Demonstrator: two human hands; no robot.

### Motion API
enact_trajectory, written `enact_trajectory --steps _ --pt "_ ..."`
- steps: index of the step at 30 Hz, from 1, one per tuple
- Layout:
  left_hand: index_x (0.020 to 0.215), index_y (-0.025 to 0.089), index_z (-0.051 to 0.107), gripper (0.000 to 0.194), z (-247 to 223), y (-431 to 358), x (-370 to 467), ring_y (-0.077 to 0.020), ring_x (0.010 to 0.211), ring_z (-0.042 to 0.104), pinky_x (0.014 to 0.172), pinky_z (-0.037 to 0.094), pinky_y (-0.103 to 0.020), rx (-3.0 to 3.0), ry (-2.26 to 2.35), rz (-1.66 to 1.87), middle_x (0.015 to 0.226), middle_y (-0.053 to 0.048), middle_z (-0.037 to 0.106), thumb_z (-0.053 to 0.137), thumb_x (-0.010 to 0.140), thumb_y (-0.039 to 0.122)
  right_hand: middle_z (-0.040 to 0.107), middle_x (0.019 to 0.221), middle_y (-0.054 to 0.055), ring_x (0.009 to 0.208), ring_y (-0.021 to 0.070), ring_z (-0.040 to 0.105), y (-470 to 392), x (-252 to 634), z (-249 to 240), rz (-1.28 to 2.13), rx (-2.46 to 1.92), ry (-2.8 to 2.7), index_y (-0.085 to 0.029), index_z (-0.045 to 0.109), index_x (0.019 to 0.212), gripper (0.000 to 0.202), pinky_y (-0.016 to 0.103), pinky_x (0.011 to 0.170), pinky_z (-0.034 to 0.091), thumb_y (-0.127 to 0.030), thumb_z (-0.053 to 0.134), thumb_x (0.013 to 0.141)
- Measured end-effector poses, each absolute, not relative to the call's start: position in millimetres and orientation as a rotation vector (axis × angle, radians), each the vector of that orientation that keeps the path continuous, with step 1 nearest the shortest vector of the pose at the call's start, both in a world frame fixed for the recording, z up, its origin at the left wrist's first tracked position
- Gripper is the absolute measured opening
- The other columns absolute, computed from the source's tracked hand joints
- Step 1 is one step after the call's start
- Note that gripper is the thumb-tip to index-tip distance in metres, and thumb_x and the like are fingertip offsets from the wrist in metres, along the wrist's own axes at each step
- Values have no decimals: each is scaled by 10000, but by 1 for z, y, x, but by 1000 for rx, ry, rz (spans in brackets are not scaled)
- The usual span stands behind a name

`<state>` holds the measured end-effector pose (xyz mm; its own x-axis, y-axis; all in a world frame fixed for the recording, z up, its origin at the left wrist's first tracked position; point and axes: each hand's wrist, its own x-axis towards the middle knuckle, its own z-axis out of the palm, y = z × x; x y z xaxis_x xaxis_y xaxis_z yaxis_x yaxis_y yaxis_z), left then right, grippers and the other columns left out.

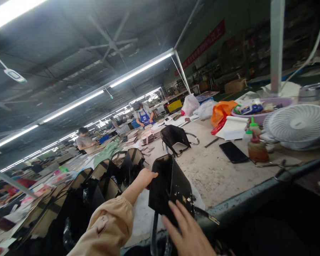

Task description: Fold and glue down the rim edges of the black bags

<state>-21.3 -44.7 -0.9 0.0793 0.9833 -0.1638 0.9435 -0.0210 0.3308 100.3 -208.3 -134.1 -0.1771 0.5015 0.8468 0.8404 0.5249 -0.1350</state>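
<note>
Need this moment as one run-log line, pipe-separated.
left hand: holds black bag by side edge | right hand: fingers spread at bag's front, contact unclear | bag: top open | beyond: second black bag | right: phone

held handbag point(180, 177): black, gold-toned fittings point(184, 199) | sleeve point(108, 222): beige | fan point(298, 123): white | basin point(285, 102): lilac | plastic bag point(222, 110): orange

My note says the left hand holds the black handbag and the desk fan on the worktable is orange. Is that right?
The colour is wrong: in the head view, the desk fan on the worktable is white. The left hand does hold the black handbag.
</note>
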Motion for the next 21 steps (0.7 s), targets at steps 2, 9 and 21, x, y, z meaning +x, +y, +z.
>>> enact_trajectory --steps 2,9,21 --pt "617 125 603 394 0 -56 -31 -181 475 600 449 426 -260 1859 1879 159 469 -46 583 499 788 464 423 1419 124 1162 266 543 -197 137 -123 -289 -1282 -1817 -233 455 1356 682 380 859 542 8 369 724" --pt "505 113 562 594 -11 -112 -51 -159 363 549 368 324 -235 1481 1716 72 489 -115 626 398 734 635 608 1186 75 991 210 623 -132 217 -110 67 -1348 -1913 -292 310 1431 708 374 835 535 -3 359 787" --pt "777 135 681 373 38 -128 -35 -153 651 638 633 468 -246 2135 1298 414 696 -68 692 490 856 445 530 1338 31 1209 192 504 -96 216 -89 505 -1017 -1876 -201 472 1348 609 352 1060 371 -72 430 754"
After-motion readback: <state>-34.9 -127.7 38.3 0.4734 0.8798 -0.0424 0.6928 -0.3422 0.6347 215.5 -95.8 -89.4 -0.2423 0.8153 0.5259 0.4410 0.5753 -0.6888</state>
